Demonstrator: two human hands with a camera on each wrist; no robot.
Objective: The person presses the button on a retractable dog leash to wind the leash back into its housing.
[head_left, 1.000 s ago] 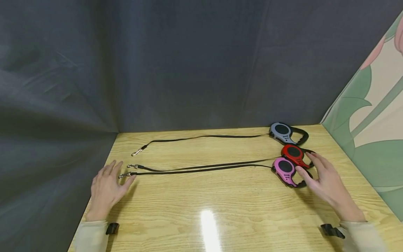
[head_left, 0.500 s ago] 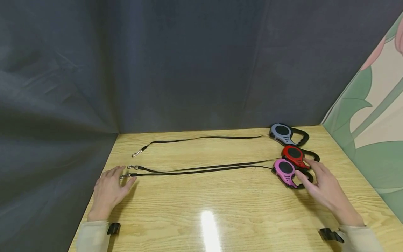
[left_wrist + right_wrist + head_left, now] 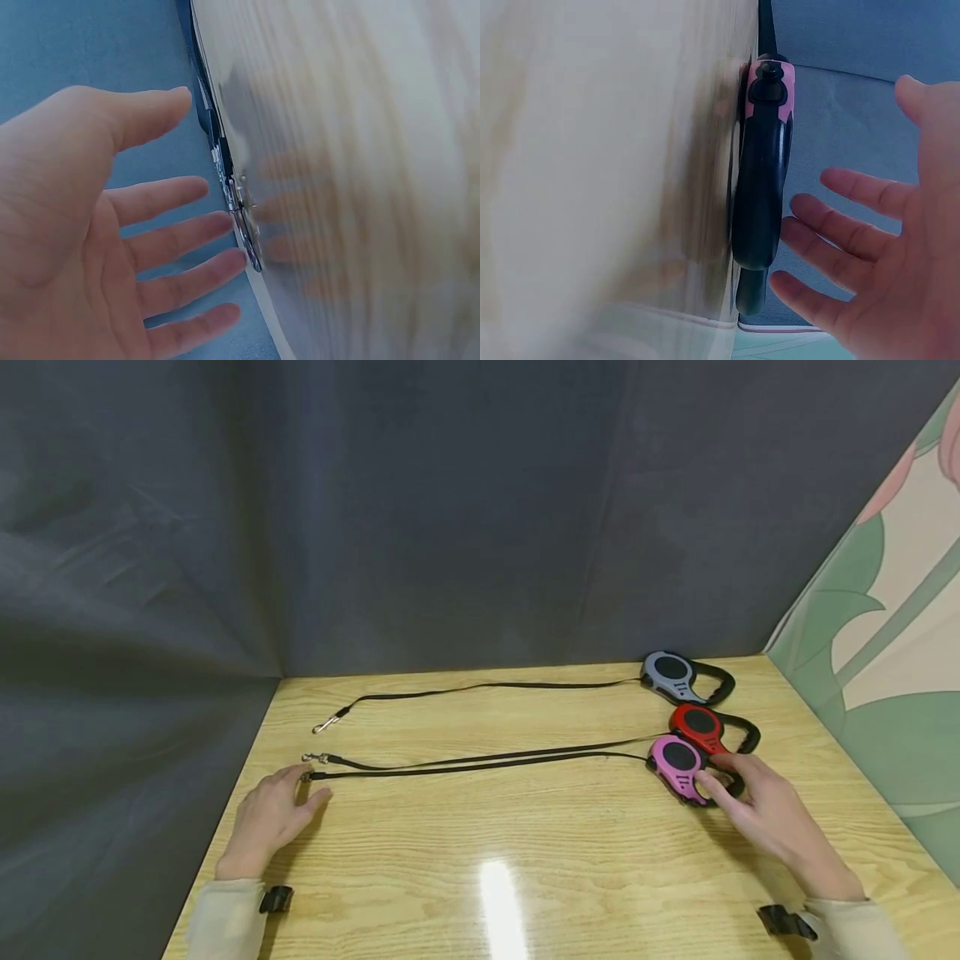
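Note:
Three retractable dog leashes lie on the table with their black straps drawn out leftward. The pink leash [image 3: 675, 764] is nearest, the red leash [image 3: 697, 722] partly behind it, and the grey-blue leash [image 3: 667, 667] farthest back. My right hand [image 3: 768, 814] hovers over the pink leash's black handle [image 3: 761, 195], thumb and fingers spread apart. At the straps' far left ends are metal snap hooks. My left hand [image 3: 266, 818] reaches to the pink leash's snap hook [image 3: 246, 236], fingertips right beside it and fingers loosely extended; in the head view they partly hide this hook.
The middle snap hook [image 3: 316, 758] lies just beyond my left fingertips, and the back hook [image 3: 326, 724] farther off. A dark cloth [image 3: 465, 527] hangs behind and left of the wooden table [image 3: 420, 877]. A floral-patterned surface [image 3: 885, 693] borders the right.
My left hand has come lower and slightly right, to the nearest snap hook. My right hand has moved down and a little left, closer over the pink leash's handle. The leashes have stayed in place.

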